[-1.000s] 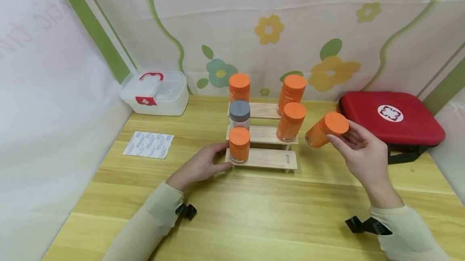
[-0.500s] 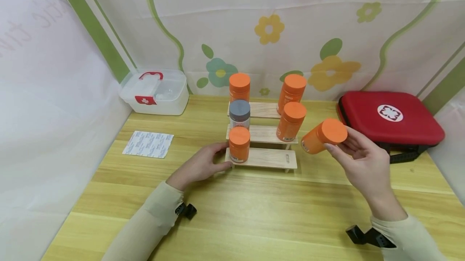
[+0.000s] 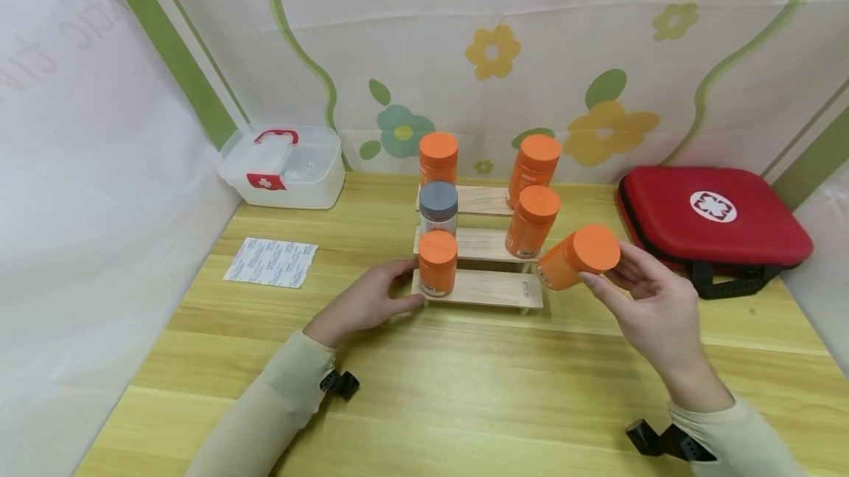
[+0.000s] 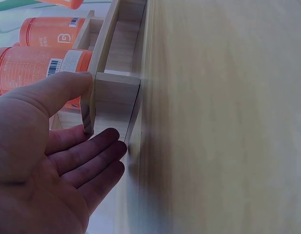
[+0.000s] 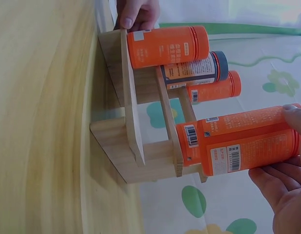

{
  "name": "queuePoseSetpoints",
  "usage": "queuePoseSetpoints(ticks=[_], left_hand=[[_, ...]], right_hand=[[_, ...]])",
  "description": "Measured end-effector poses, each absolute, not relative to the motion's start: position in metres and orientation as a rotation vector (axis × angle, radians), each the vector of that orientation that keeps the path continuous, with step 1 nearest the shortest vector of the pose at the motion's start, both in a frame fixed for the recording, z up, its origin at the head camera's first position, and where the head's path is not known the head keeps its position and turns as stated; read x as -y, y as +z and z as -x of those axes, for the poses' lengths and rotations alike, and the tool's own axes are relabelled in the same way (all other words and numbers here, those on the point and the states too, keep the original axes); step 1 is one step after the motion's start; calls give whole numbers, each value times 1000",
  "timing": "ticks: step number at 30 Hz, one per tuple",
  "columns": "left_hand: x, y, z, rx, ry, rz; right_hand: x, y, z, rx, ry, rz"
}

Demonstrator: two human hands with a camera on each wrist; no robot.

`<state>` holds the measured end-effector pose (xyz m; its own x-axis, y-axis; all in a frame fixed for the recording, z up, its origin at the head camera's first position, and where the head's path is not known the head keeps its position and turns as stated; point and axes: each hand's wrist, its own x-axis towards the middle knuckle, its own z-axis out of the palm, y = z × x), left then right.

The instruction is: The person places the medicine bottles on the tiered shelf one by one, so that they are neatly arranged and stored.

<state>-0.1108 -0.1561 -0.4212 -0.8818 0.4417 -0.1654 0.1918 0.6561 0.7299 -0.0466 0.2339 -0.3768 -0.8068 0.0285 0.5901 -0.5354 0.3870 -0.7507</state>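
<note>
A three-step wooden rack stands on the table. My left hand holds the left end of its lowest step, with the thumb at the board's edge and the other fingers beside the end. My right hand grips an orange bottle by its lid end, tilted and in the air just right of the rack. On the lowest step an orange bottle stands at the left. The middle step bears a grey-lidded bottle and an orange bottle. Two orange bottles stand on the top step.
A clear first-aid box with a red handle stands at the back left, with a white printed packet in front of it. At the right lies a red first-aid case. A printed cloth hangs behind the table.
My right hand has brought its orange bottle left and nearer, towards the right end of the lowest step. The left hand has stayed at the rack.
</note>
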Motion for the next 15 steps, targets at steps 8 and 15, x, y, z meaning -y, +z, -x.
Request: queuePoseSetpoints(ticks=[8, 15], left_hand=[[156, -420, 111, -2550, 1060, -506], [155, -420, 111, -2548, 1055, -502]], right_hand=[[-226, -383, 49, 2041, 1523, -552], [-219, -387, 49, 2079, 1462, -539]])
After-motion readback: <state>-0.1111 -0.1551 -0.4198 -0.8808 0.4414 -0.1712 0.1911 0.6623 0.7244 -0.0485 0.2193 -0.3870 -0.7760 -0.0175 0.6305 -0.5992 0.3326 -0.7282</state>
